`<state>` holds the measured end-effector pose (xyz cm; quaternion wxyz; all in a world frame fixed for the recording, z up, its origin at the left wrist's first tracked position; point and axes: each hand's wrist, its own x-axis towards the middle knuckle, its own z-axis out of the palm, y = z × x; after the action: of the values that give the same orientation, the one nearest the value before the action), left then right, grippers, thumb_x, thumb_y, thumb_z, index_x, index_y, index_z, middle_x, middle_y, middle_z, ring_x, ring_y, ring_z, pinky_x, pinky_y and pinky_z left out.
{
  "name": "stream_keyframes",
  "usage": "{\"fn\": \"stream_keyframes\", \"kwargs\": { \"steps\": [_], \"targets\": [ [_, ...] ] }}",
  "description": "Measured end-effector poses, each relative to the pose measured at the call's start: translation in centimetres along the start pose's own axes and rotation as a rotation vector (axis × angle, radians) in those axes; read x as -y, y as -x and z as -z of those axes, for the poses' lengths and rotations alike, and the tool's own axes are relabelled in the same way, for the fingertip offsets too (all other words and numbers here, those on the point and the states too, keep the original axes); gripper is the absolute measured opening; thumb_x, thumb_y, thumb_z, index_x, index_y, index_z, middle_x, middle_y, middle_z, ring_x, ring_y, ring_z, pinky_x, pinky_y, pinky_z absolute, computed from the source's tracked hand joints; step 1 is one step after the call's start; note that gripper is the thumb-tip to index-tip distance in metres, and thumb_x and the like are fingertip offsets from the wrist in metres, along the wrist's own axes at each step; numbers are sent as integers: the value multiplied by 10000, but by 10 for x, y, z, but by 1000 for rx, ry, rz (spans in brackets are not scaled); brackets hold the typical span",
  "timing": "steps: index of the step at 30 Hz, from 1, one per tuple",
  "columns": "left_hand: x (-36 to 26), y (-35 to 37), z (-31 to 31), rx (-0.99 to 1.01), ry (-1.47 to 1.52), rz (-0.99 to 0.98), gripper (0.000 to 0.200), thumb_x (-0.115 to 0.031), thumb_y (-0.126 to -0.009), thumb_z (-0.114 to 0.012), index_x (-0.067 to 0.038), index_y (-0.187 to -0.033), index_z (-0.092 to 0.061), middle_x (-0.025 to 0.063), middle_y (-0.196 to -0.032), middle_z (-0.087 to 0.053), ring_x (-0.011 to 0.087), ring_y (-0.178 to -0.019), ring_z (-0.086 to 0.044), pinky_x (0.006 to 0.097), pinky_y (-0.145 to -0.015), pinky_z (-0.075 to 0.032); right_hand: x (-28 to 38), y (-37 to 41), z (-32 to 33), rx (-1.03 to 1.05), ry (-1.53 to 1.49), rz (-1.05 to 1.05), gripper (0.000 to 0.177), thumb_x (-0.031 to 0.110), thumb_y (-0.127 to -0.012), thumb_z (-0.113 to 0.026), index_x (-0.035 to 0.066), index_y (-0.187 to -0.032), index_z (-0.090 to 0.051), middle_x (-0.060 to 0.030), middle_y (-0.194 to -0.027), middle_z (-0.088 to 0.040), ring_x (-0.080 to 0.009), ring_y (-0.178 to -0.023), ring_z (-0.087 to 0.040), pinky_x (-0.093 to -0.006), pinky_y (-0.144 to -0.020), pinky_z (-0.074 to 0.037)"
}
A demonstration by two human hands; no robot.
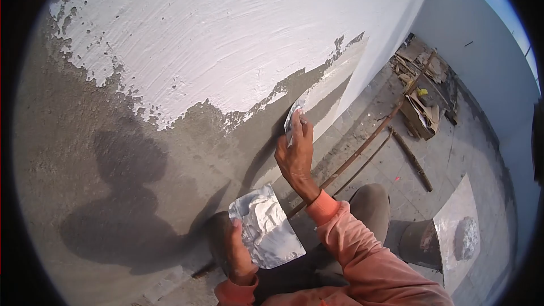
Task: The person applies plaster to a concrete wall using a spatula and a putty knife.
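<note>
Small putty-smeared steel scraper [295,114]: likely light, stiff, slick; right hand [296,156] clamped on its handle, left hand [235,252] clamped on a broad putty-coated steel blade [265,226].

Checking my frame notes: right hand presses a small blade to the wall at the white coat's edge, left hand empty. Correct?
No. The left hand is not empty: it holds a wide blade smeared white, per the head view. The rest stands: the right hand presses a small blade to the wall at the edge of the white coat.
</note>
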<state>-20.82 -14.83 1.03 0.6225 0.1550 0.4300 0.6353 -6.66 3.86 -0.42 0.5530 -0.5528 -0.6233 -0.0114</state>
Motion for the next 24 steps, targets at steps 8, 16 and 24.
{"fn": "stream_keyframes", "kwargs": {
  "steps": [8,16,24],
  "targets": [
    [-15,6,-17,19,37,-45,447,-278,-970,-440,32,-1287,-488,140,-1255,-569,256,-1134,-573,376,-985,-433,-56,-52,91,-39,-377,-557,227,54,-915,-475,-33,-1108,-556,-74,-829,-600,-130,-712,-571,-278,-623,-466],
    [-12,18,-8,-8,9,-22,449,-284,-970,-422,31,-1284,-488,140,-1248,-566,256,-1137,-570,373,-983,-432,-215,-201,79,-105,66,-467,357,167,-887,-450,-17,-1180,-541,-208,-876,-643,-296,-760,-622,-395,-730,-479],
    [-13,12,0,-21,-67,-89,439,-276,-970,-416,33,-1269,-501,134,-1235,-574,238,-1125,-575,358,-974,-437,-158,-160,46,-127,17,-199,432,106,-885,-476,-25,-1295,-500,-212,-1060,-617,-275,-852,-631,-359,-802,-481]
  ]
}}
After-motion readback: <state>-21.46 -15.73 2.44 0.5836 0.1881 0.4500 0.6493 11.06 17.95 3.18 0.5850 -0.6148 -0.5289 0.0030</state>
